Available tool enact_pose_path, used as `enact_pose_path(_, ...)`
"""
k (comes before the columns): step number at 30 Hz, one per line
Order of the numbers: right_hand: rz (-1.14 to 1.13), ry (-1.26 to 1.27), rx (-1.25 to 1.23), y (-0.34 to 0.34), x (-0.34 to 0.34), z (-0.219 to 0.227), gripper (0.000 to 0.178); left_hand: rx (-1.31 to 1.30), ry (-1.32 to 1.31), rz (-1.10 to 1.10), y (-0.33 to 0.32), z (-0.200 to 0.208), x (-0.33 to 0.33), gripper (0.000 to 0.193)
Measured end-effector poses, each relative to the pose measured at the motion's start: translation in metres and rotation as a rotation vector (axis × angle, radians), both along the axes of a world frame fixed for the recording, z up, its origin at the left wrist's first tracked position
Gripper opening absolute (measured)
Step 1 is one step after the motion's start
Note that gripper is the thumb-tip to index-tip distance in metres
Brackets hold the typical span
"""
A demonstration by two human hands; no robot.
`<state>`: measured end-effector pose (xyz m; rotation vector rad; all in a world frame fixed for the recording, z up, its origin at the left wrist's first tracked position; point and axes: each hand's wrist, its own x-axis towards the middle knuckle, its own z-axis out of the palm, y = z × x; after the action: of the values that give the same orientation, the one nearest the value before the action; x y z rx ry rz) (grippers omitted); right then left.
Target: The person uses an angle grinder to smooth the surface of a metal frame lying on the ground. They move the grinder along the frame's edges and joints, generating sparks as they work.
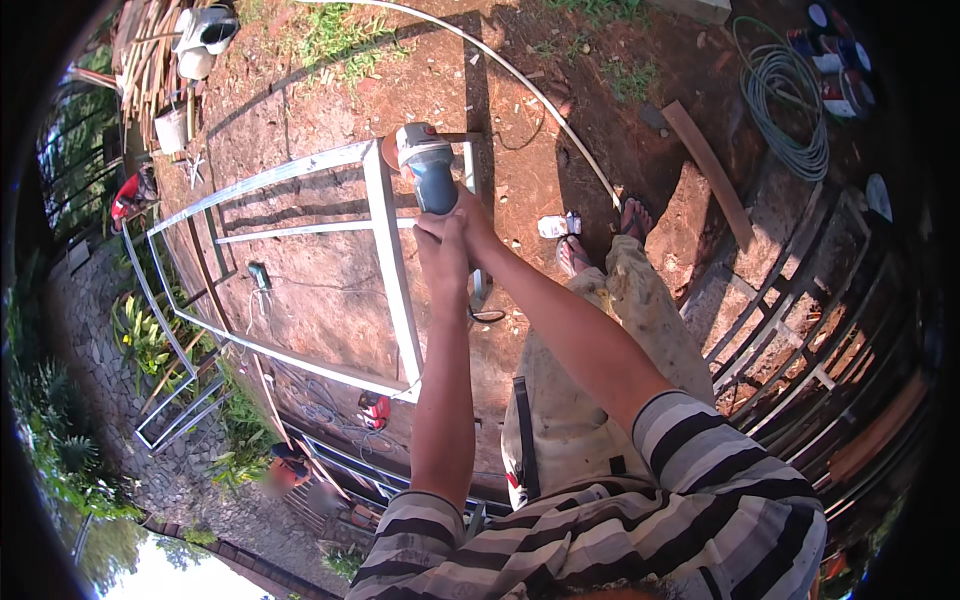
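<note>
Both my arms reach forward and meet on an angle grinder (432,172) with a dark grey-blue body. My left hand (440,236) is wrapped round the rear of its body. My right hand (474,226) grips the same end from the right, its fingers partly hidden. The grinder's reddish-brown disc (390,150) is at the upper corner of a light metal frame (386,240); whether it touches the metal I cannot tell. The frame stretches away to the left above the reddish dirt.
A green-and-dark power tool (260,277) and a red machine (374,410) lie left. A pale hose (530,85) curves toward my feet, beside a small white packet (558,226). At right are a plank (708,172), coiled hose (785,110) and metal bars (790,325). Another person (288,468) is lower left.
</note>
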<state>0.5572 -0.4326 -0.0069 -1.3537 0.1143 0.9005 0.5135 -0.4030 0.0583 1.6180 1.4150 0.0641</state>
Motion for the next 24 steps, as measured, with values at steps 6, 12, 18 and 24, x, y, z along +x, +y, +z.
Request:
enact_pose_path(6, 0.026, 0.089, 0.019, 0.0, -0.007, -0.022, 0.057, -0.074, 0.098, 0.01, -0.007, 0.006, -0.001, 0.061)
enact_pose_path(12, -0.026, 0.104, 0.17, 0.009, -0.01, -0.011, 0.047, 0.053, 0.146, -0.105, 0.002, 0.016, -0.002, 0.064)
enact_pose_path(18, 0.0, 0.183, 0.15, 0.006, -0.009, -0.012, 0.042, 0.003, 0.157, -0.066, 0.009, 0.001, -0.007, 0.066)
enact_pose_path(24, -0.043, 0.057, 0.109, 0.008, -0.001, -0.005, 0.045, 0.067, 0.118, -0.101, -0.001, 0.026, 0.012, 0.064)
